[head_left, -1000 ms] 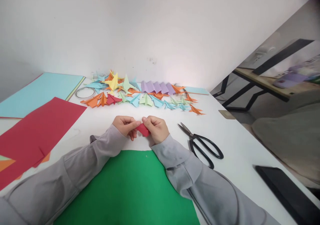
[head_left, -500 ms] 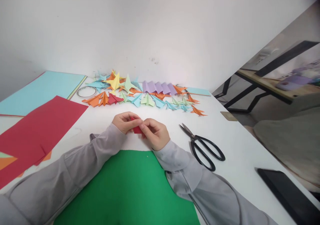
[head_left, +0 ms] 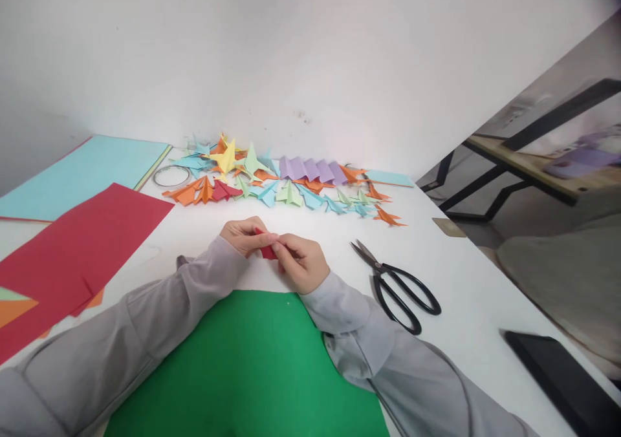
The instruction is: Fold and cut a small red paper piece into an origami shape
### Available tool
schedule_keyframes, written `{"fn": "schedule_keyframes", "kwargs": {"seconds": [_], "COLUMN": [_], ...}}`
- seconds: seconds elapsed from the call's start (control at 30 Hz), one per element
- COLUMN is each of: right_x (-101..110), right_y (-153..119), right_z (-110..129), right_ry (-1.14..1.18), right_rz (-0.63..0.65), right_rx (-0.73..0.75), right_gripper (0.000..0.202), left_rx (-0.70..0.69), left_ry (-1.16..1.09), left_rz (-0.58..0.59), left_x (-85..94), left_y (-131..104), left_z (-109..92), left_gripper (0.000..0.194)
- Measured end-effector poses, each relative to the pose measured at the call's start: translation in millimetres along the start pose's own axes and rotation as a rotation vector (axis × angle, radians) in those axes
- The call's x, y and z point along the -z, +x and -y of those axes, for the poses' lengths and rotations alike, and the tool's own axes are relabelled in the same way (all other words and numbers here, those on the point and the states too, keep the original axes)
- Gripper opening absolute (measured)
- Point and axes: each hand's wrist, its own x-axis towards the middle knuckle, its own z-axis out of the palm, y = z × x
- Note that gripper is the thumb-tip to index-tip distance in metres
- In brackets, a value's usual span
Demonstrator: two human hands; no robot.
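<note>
A small folded piece of red paper (head_left: pixel 266 251) is pinched between my two hands, above the white table just beyond the far edge of a green sheet (head_left: pixel 247 359). My left hand (head_left: pixel 246 235) grips its left side, thumb stretched across the front. On its right side my right hand (head_left: pixel 303 261) closes thumb and fingers; the fingertips of both hands meet at the paper. Part of the paper is hidden behind the fingers.
Black-handled scissors (head_left: pixel 395 285) lie right of my hands, with a black flat device (head_left: pixel 557 372) nearer. Folded paper shapes (head_left: pixel 288 193), a purple pleated paper (head_left: pixel 313 170) and a ring (head_left: pixel 171 176) sit at the back. Red (head_left: pixel 97 236) and light blue sheets (head_left: pixel 97 169) lie left.
The view has shifted slightly. Less of the red paper shows between my hands, and its visible outline is narrower. Both hands keep hold of it.
</note>
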Motion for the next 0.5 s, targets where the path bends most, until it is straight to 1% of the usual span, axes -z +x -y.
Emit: {"fn": "schedule_keyframes", "kwargs": {"seconds": [0.1,0.17,0.27,0.4,0.5], "right_x": [0.5,0.4,-0.6,-2.1,-2.3], "right_y": [-0.7,-1.0,-1.6,-3.4,-4.9], "right_z": [1.6,2.5,3.2,2.0,-0.7], "right_ry": [-0.038,-0.067,-0.135,-0.31,-0.446], "right_rz": [-0.056,-0.066,-0.085,-0.178,-0.257], "right_rx": [0.047,0.078,0.138,0.245,0.306], "right_gripper": [0.024,0.025,0.026,0.024,0.021], "left_rx": [0.057,0.096,0.11,0.162,0.179], "left_ry": [-0.036,-0.058,-0.088,-0.155,-0.252], "left_rz": [-0.02,-0.024,-0.021,-0.046,-0.083], "left_x": [-3.1,-4.2,-4.5,-4.3,-4.1], "left_y": [0.2,0.4,0.6,2.1,3.7], "left_z": [-2.0,-3.0,-3.9,-5.8,-7.9], "left_gripper": [0.022,0.023,0.025,0.035,0.034]}}
